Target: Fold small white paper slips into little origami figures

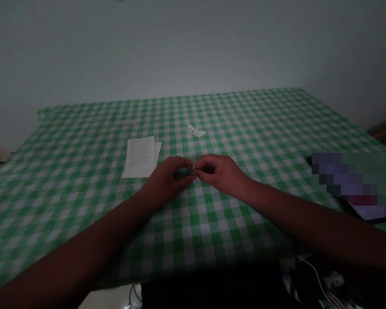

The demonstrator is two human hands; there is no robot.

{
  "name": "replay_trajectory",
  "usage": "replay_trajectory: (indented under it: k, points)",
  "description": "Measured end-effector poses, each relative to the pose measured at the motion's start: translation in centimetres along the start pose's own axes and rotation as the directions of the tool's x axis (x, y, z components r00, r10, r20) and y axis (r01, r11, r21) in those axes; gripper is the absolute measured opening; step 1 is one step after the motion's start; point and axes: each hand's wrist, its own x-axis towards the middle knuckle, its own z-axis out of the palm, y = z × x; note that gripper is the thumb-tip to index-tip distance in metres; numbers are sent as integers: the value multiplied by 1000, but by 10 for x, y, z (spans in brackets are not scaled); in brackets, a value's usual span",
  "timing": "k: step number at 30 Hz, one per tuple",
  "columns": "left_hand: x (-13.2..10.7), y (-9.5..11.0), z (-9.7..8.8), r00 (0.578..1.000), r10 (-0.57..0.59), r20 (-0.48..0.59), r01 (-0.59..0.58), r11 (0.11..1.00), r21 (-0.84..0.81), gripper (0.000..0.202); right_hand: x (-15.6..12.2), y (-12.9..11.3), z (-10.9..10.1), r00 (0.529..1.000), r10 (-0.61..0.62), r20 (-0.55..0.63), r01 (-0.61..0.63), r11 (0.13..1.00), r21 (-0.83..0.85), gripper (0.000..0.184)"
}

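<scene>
Both my hands meet over the middle of the table, pinching a small folded piece of paper (193,168) between them. It is seen nearly edge-on, as thin pale layers that spread slightly apart. The fingertips of my left hand (167,176) close on its left side. From the right, thumb and fingers of my right hand (220,171) grip the other side. Beyond the hands sits a small white folded paper shape (197,131), like a paper boat. Printed paper sheets (140,158) lie just left of my left hand, one partly covering another.
A green and white checked tablecloth (244,124) covers the table, which reaches back to a plain wall (180,51). At the right edge lies a dark-edged flat object (369,212), mostly blurred out. Cables (315,274) show below the table's front edge.
</scene>
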Motion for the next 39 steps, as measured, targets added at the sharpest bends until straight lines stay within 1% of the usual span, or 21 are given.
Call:
replay_trajectory:
  k: [6,13,19,24,26,29,35,39]
  points:
    - [-1,0,-2,1000,-10,-11,9,999,-45,24,-1,-3,-1,999,-52,1,52,997,-50,4]
    - [0,1,-3,1000,-10,2,10,999,-38,24,-1,-4,-3,995,-94,-18,91,988,-122,9]
    - [0,-3,-3,1000,22,21,-21,1000,-9,25,-1,-3,-6,993,-116,31,120,978,-173,11]
    - [-1,-5,-3,998,51,35,-50,999,-10,23,-1,0,-8,985,-166,48,172,956,-237,13]
    - [0,-6,-4,997,73,38,-73,997,-6,22,-1,2,-9,979,-197,58,205,944,-258,16]
    - [1,-7,-5,991,127,46,-126,992,-3,21,1,3,-11,960,-258,107,278,921,-272,17]
    - [4,-11,-7,964,254,82,-256,966,21,20,4,5,-16,916,-341,210,384,896,-223,16]
    - [4,-14,-6,962,238,130,-250,964,86,24,5,8,-19,896,-360,259,418,881,-223,18]
